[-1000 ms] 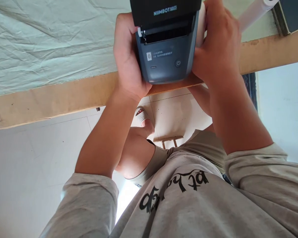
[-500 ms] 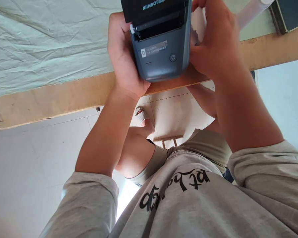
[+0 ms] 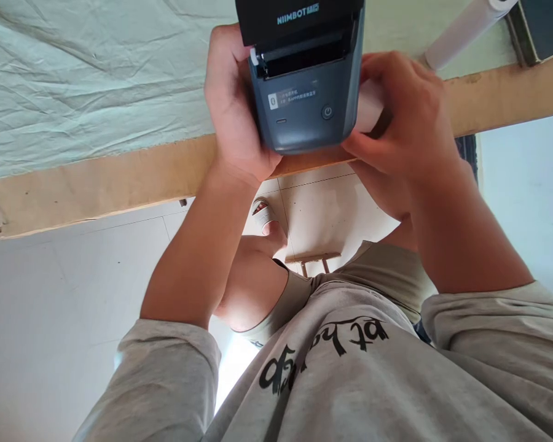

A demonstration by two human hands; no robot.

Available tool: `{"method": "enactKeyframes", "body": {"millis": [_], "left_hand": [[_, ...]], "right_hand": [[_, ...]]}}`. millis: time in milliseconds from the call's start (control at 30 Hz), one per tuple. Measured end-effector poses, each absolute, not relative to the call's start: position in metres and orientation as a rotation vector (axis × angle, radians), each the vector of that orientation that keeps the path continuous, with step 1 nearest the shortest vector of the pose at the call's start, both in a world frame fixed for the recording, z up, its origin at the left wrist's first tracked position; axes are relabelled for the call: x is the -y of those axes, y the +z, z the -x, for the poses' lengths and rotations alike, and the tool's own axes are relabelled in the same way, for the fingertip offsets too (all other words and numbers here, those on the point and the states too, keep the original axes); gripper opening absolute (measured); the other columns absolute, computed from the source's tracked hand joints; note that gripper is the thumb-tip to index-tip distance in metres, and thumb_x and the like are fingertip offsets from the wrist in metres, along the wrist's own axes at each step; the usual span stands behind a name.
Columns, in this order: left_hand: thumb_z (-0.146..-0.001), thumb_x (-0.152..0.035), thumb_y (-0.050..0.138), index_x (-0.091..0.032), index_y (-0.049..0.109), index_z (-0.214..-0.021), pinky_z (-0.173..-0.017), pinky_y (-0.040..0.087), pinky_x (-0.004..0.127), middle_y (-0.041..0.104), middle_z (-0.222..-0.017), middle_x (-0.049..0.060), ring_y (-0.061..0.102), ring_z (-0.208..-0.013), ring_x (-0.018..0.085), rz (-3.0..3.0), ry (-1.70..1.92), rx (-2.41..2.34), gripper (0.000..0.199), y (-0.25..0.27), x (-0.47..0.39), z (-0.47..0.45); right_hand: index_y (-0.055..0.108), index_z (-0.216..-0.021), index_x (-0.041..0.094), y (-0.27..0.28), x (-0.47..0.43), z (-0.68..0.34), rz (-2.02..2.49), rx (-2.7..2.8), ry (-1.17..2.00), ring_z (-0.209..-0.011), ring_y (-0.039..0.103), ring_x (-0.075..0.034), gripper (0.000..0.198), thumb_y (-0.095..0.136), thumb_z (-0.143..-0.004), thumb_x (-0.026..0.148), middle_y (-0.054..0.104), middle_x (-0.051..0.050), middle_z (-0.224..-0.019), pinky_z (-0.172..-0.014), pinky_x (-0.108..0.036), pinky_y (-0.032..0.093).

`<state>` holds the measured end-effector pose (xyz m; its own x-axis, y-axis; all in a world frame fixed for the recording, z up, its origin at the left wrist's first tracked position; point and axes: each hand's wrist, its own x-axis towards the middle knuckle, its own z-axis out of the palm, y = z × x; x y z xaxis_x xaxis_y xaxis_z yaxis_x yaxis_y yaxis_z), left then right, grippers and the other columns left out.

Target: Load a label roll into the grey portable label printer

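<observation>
A dark grey label printer (image 3: pixel 304 126) marked NIIMBOT is held over the table's front edge, its top cut off by the frame. Its black cover (image 3: pixel 299 21) is raised above a dark slot. My left hand (image 3: pixel 233 101) is closed around the printer's left side, fingers partly hidden behind it. At the right side, my right hand (image 3: pixel 405 113) is curled, with the thumb by the printer's lower corner and the fingertips hidden. A pale, smooth thing (image 3: pixel 371 104) shows between that hand and the printer; its kind is unclear.
A pale green, wrinkled cloth (image 3: pixel 96 80) covers the table, above its bare wooden edge (image 3: pixel 96 190). A white cylinder (image 3: pixel 467 34) lies at the upper right beside a dark-screened device (image 3: pixel 546 27). My legs and a wooden stool rung (image 3: pixel 313 258) are below.
The printer has shifted slightly right and down, with my left hand on it. My right hand has moved down along the printer's side, and the pale thing has moved down with it.
</observation>
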<state>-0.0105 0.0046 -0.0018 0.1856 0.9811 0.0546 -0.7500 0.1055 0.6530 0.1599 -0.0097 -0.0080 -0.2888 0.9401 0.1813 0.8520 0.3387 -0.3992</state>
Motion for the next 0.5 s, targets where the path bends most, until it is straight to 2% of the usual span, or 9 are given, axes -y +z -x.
{"method": "enactKeyframes", "body": {"millis": [67,133,233,300,367,433,500], "left_hand": [[-0.069,-0.028,0.034,-0.016,0.03,-0.057,-0.061,0.036,0.02,0.024,-0.06,0.001,0.032,-0.054,0.002,-0.602,1.339,-0.425,0.017,-0.002,-0.005,0.012],[-0.069,-0.027,0.035,-0.017,0.033,-0.058,-0.064,0.036,0.021,0.028,-0.06,0.0,0.032,-0.055,0.003,-0.578,1.345,-0.409,0.015,-0.002,-0.006,0.014],[-0.07,-0.027,0.034,-0.017,0.034,-0.057,-0.068,0.036,0.022,0.034,-0.06,0.0,0.033,-0.056,0.003,-0.584,1.317,-0.442,0.016,0.001,-0.005,0.016],[-0.07,-0.027,0.033,-0.016,0.034,-0.058,-0.07,0.037,0.023,0.036,-0.061,0.001,0.033,-0.057,0.003,-0.598,1.286,-0.484,0.016,0.003,-0.004,0.017],[-0.07,-0.026,0.033,-0.016,0.033,-0.059,-0.068,0.037,0.022,0.035,-0.061,0.001,0.034,-0.057,0.003,-0.604,1.28,-0.493,0.015,0.003,-0.004,0.016],[-0.07,-0.028,0.033,-0.016,0.031,-0.058,-0.064,0.037,0.022,0.031,-0.06,0.001,0.035,-0.056,0.003,-0.624,1.307,-0.487,0.018,0.001,-0.004,0.015],[-0.07,-0.031,0.033,-0.015,0.028,-0.056,-0.061,0.037,0.021,0.027,-0.06,0.002,0.036,-0.057,0.003,-0.661,1.34,-0.491,0.022,-0.002,-0.004,0.014]], "right_hand": [[0.044,-0.105,0.027,-0.008,0.013,-0.161,1.566,2.227,0.354,-0.109,0.046,-0.003,0.042,0.034,-0.073,0.052,0.044,0.007,-0.114,-0.099,-0.022,0.041],[0.047,-0.101,0.029,-0.007,0.012,-0.163,1.617,2.18,0.36,-0.108,0.045,-0.001,0.038,0.021,-0.079,0.046,0.045,0.008,-0.112,-0.097,-0.02,0.041],[0.048,-0.095,0.028,-0.002,0.007,-0.164,1.774,2.121,0.344,-0.092,0.047,-0.003,0.026,0.039,-0.074,0.039,0.05,0.005,-0.099,-0.085,-0.024,0.042],[0.044,-0.1,0.03,0.003,0.006,-0.164,1.856,2.136,0.367,-0.082,0.045,-0.004,0.035,0.05,-0.066,0.03,0.051,0.004,-0.094,-0.08,-0.025,0.041],[0.039,-0.107,0.033,0.01,0.013,-0.162,1.872,2.125,0.404,-0.08,0.044,-0.002,0.043,0.049,-0.066,0.025,0.051,0.005,-0.095,-0.081,-0.025,0.04],[0.038,-0.109,0.033,0.014,0.025,-0.162,1.734,1.95,0.626,-0.078,0.044,0.0,0.041,0.046,-0.069,0.025,0.05,0.005,-0.096,-0.076,-0.021,0.041],[0.04,-0.106,0.031,0.012,0.039,-0.165,1.477,1.656,0.962,-0.07,0.044,0.002,0.034,0.043,-0.072,0.029,0.049,0.002,-0.093,-0.063,-0.017,0.041]]}}
